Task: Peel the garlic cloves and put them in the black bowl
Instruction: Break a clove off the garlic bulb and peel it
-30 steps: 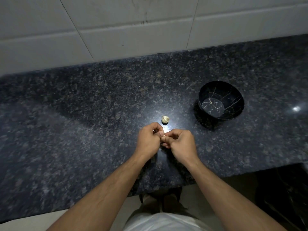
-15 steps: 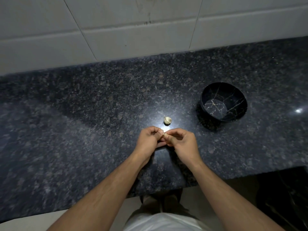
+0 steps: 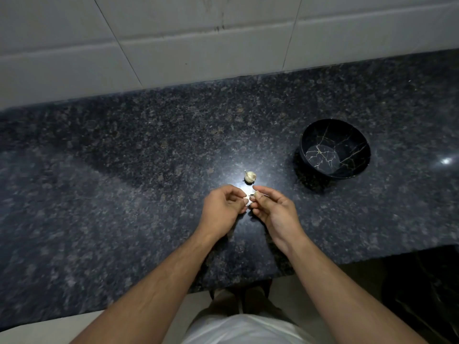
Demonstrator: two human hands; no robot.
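Both hands — left hand [image 3: 221,207] and right hand [image 3: 273,209] — pinch a small garlic clove [image 3: 250,198] with curled fingers above the table's [image 3: 124,170] near edge: light, firm, papery-skinned, likely slippery, best nipped at its tip — garlic bulb [image 3: 249,176] just behind, black bowl [image 3: 335,148] right, tiled wall [image 3: 198,40] behind.

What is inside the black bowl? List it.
Nothing lies in the black bowl: only its bare floor and walls with pale gold veining show. The near wall's inner face is hidden behind the rim. No peeled clove is inside; the garlic sits on the counter.
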